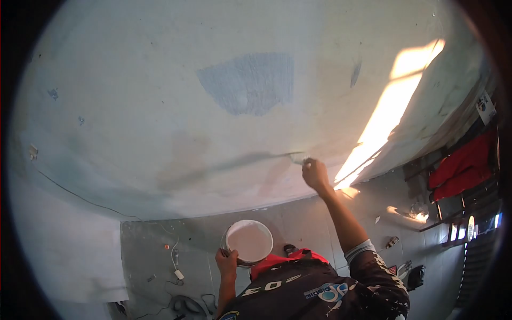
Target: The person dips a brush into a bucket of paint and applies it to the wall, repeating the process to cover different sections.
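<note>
A room in a home, under redecoration. A broad plastered wall (160, 106) carries a grey patch (250, 82) and uneven stains. A bucket (249, 241) of pale paint is held before it. Cables (178, 266) lie on the grey tiled floor (309, 224), red clothing (461, 170) hangs at the right, and sunlight (389, 112) slants across.

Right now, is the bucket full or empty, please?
Looks nearly full: pale paint reaches close to the rim of the bucket; left hand holds it.

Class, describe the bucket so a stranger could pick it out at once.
Start at the big pale wall and drop to the grey floor below it. There the left hand grips a white-rimmed bucket, the only round container here.
</note>
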`<state>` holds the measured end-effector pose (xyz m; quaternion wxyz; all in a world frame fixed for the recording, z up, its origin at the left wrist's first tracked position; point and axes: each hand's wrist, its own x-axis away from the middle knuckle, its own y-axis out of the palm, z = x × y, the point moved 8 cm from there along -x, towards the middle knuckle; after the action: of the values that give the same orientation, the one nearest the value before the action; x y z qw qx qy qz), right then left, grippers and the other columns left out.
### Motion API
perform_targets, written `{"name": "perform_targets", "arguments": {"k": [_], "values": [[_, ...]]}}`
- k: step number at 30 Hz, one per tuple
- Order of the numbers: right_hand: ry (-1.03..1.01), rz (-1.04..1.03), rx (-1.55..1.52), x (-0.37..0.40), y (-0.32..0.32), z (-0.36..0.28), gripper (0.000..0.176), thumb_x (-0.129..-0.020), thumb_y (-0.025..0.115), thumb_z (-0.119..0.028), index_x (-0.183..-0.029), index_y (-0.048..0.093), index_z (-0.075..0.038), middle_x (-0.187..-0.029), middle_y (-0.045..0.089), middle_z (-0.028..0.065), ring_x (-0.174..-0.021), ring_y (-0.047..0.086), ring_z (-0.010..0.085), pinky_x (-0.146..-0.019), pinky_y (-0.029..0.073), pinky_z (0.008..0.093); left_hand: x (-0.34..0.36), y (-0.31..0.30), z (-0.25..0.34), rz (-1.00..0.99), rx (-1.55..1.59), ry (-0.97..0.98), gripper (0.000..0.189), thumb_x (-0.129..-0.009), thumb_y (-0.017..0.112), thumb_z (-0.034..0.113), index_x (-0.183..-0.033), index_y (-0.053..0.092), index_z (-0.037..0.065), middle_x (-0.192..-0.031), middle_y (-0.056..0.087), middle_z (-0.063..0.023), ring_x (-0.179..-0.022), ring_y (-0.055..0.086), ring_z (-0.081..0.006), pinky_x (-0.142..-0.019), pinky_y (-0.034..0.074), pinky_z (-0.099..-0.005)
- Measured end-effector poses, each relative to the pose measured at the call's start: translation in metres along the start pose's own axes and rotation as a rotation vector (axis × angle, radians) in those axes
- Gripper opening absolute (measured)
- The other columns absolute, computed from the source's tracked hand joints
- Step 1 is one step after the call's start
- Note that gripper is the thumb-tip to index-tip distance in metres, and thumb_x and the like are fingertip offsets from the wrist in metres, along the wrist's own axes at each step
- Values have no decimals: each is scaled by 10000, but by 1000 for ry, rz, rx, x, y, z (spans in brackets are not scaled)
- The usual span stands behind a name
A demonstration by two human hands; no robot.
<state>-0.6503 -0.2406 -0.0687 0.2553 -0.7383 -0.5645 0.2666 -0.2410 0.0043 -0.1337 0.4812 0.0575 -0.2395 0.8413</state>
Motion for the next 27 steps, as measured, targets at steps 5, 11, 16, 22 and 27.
{"name": "perform_targets", "arguments": {"k": [5,11,16,22,27], "values": [[-108,208,-181,-13,-122,-116,373,-824,664,-156,-1144,659,35,-528,556,147,-490,567,199,-508,442,370,-2,10,-5,-36,81,-36,257,-679,654,85,-885,539,-19,-819,538,-47,-712,524,-137,-634,448,-295],[-337,475,-334,24,-229,-242,280,-893,609,-129,-1129,664,13,-536,352,8,-526,332,57,-473,299,274,-1,20,8,-103,34,30,266,-689,661,98,-909,567,-20,-837,570,-42,-732,536,-130,-639,448,-274],[-551,608,-73,6,-170,-209,348,-868,606,-115,-1212,578,-68,-729,599,191,-611,605,386,-525,470,470,0,23,5,-116,16,6,212,-688,658,95,-844,550,0,-753,508,-9,-679,489,-114,-602,413,-280],[-161,225,149,32,32,-13,390,-894,553,-148,-1277,535,-79,-740,611,233,-624,606,429,-549,494,520,9,16,-1,-80,55,-52,206,-684,657,92,-834,544,5,-754,503,-7,-675,486,-118,-597,413,-283],[167,-92,1,39,123,91,250,-870,508,-180,-1043,627,-43,-849,642,293,-830,617,484,-754,493,549,8,15,9,-81,0,-8,199,-685,655,83,-821,530,10,-759,505,-19,-657,483,-117,-573,405,-282]]}}
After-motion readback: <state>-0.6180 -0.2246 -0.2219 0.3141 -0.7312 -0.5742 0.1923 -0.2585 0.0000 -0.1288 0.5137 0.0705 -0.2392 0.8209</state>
